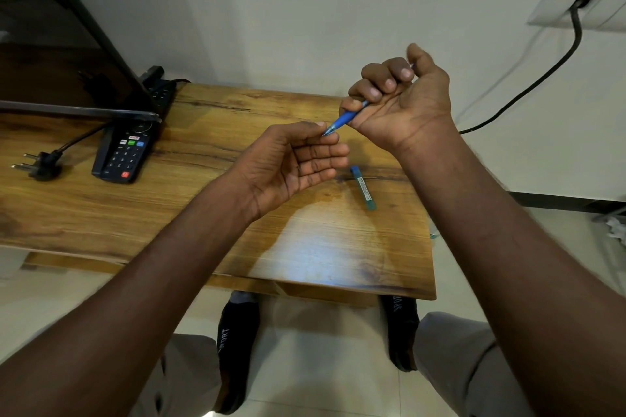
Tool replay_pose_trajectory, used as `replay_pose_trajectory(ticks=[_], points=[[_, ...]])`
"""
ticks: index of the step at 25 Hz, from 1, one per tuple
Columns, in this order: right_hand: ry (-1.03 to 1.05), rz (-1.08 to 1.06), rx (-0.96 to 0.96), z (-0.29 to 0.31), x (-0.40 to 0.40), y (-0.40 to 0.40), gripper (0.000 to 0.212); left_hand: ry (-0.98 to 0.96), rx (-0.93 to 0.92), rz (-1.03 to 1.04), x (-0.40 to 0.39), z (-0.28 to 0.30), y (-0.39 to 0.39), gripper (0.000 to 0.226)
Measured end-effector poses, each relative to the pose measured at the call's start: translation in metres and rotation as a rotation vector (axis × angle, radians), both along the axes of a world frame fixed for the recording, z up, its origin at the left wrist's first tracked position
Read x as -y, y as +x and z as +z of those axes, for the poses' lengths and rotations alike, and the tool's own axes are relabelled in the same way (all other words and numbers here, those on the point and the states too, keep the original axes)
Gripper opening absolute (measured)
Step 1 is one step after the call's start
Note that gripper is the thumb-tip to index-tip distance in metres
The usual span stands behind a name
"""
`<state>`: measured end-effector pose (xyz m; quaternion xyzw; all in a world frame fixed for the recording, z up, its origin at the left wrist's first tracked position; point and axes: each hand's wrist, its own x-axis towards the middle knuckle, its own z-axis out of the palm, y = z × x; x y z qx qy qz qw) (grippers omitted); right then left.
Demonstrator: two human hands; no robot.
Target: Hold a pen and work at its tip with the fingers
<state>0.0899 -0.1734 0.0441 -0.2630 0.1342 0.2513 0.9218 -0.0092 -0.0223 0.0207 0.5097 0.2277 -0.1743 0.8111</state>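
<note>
Starting at the left edge of the wooden table (pixel 101 213), a loose power plug (pixel 37 164) lies with its prongs bare, and just beside it a black remote (pixel 123 154) is tucked partly under the corner of a dark screen (pixel 61 54), both parked well away from the hands. Over the middle of the table the left hand (pixel 294 159) is raised palm up, thumb and forefinger pinched at the tip of a blue mechanical pencil (pixel 345 118), as if to steady or feed something fine there; whether anything sits between those fingertips is too small to tell. The right hand (pixel 403 101) wraps the pencil's barrel in a closed fist, thumb up near the top end, probably placed to press it. Below the hands, a slim blue lead case (pixel 363 188) rests on the table, near enough to reach.
</note>
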Motion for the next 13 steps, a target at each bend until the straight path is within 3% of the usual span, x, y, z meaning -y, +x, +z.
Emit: replay_pose_trajectory(ticks=[13], points=[[0.024,0.019,-0.007,-0.0011,0.0011,-0.0008,0.051,0.020,0.009,-0.007,0.0008,0.0002,-0.0007,0.023]])
